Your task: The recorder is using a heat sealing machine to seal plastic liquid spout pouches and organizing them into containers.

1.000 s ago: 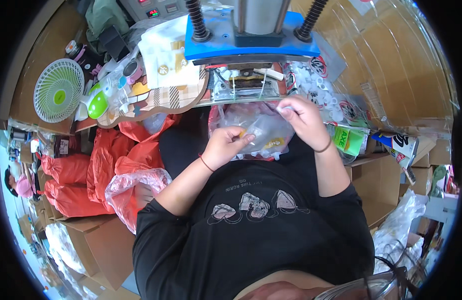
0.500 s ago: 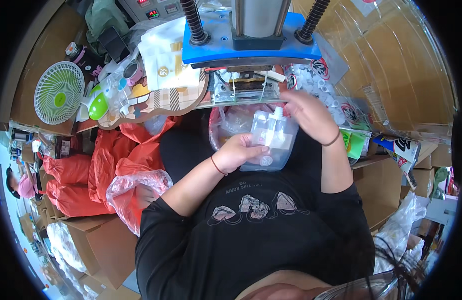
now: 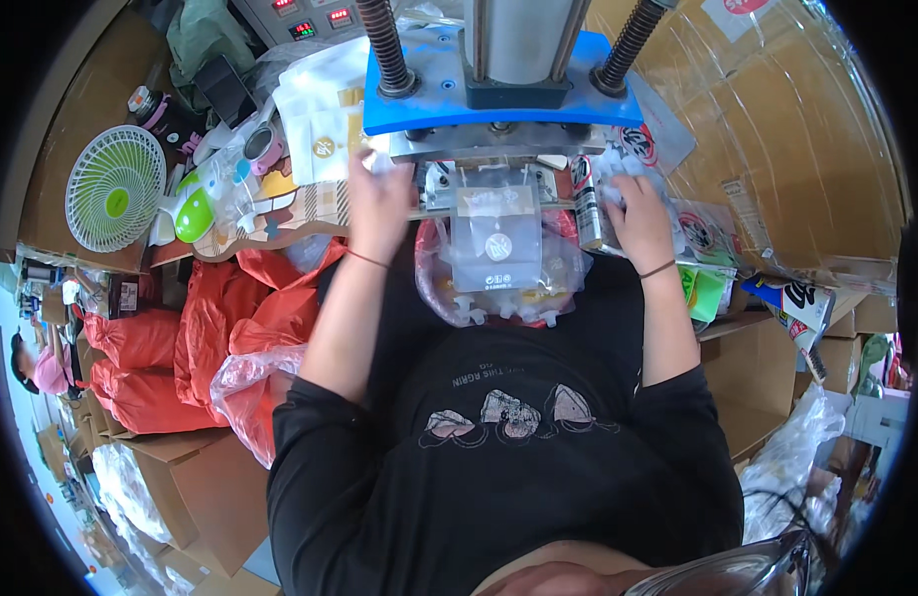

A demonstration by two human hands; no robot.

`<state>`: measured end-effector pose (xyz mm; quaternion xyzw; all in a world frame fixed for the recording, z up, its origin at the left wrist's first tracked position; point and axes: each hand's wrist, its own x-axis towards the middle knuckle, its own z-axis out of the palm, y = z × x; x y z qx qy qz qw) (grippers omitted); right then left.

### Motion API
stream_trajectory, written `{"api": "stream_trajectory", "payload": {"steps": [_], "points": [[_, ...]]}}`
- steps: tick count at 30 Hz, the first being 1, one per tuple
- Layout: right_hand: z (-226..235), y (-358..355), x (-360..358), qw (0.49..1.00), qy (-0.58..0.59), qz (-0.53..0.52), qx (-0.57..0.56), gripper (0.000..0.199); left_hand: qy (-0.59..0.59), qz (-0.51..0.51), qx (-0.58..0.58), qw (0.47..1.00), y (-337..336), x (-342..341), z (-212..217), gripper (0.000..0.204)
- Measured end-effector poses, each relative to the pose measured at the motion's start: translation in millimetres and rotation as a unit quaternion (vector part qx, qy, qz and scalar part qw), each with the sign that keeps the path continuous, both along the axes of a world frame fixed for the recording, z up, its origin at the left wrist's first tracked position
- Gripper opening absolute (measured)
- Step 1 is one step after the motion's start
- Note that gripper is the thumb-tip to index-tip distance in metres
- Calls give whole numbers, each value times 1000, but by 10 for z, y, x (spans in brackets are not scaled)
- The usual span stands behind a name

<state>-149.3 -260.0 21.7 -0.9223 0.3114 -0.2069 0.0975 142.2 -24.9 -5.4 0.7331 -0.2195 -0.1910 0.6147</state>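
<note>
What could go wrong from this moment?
The left hand is close to the blue press plate and might get pinched if it lowers. The pouch, hanging below the plate, might slip into the basin. The right hand, at the small white parts, might scatter some.

A translucent pouch hangs at the blue press

Forearms forward, well apart; left hand blurred, right hand curled

This is a workshop, as the blue press, pouch and cardboard boxes show.
</note>
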Motion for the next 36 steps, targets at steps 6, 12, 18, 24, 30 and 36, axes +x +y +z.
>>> {"api": "stream_trajectory", "payload": {"steps": [6,12,18,24,30,36], "points": [[-101,-155,-116,997,-81,20,0,27,-648,-71,293,700,492,270,-68,53],[194,53,-226,972,-176,-5,156,20,-179,-143,96,969,800,-97,-192,26],[382,707,239,941,-174,209,201,15,-8,-245,25,969,558,-740,47,17],[509,800,466,897,-214,181,341,17,14,-330,43,943,331,-1126,130,20],[541,607,360,926,-32,295,235,17,376,-332,-69,862,212,-1384,47,16],[494,224,56,996,17,86,-17,25,404,-335,-68,849,98,-1190,12,15]]}}
